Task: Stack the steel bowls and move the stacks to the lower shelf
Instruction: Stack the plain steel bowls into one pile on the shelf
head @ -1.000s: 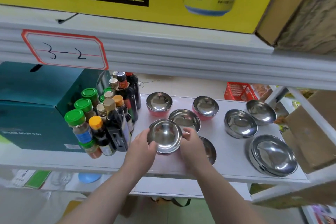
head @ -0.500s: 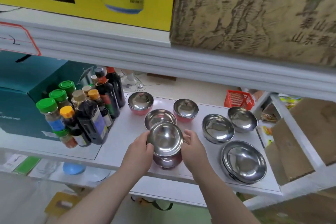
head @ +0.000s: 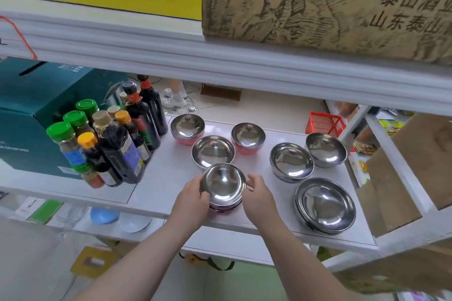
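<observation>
A steel bowl sits nested on a pink-sided bowl near the front edge of the white shelf. My left hand grips the top bowl's left rim. My right hand is at its right side, fingers curled and apparently just off the rim. Behind them lie a shallow steel bowl and two pink-sided bowls. To the right stand two deeper steel bowls and a stack of wide bowls.
Sauce and spice bottles crowd the shelf's left part beside a teal box. A cardboard box stands at the right end. The upper shelf beam hangs overhead. The lower shelf holds a blue lid and packets.
Both hands carried the steel bowl toward the front edge and lowered it onto the pink-sided bowl; 0.5 s ago it was held above it. My view also shifted right.
</observation>
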